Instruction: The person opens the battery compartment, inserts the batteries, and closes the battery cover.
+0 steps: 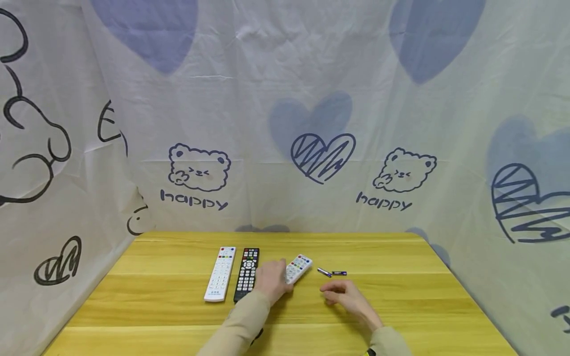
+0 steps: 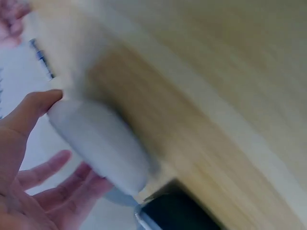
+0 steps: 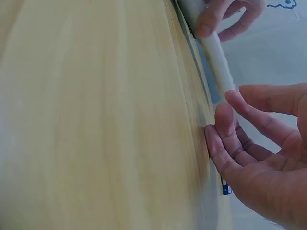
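Note:
My left hand (image 1: 272, 281) grips a small white remote control (image 1: 299, 268) by its sides, thumb at one edge. Its buttons face up in the head view, and the left wrist view shows the pale remote (image 2: 98, 139) blurred between thumb and fingers. To the right, my right hand (image 1: 347, 297) holds nothing, its fingers loosely bent just above the table. Beyond that hand lie two small batteries, one slanted battery (image 1: 324, 272) and one level battery (image 1: 339, 273), end to end. In the right wrist view the right fingertips (image 3: 224, 120) overlap the remote's near end.
Left of the held remote, a black remote control (image 1: 247, 272) lies on the wooden table (image 1: 165, 282), partly behind the left hand. A longer white remote control (image 1: 220, 274) lies beside it. A printed cloth (image 1: 258, 198) hangs along the table's back edge.

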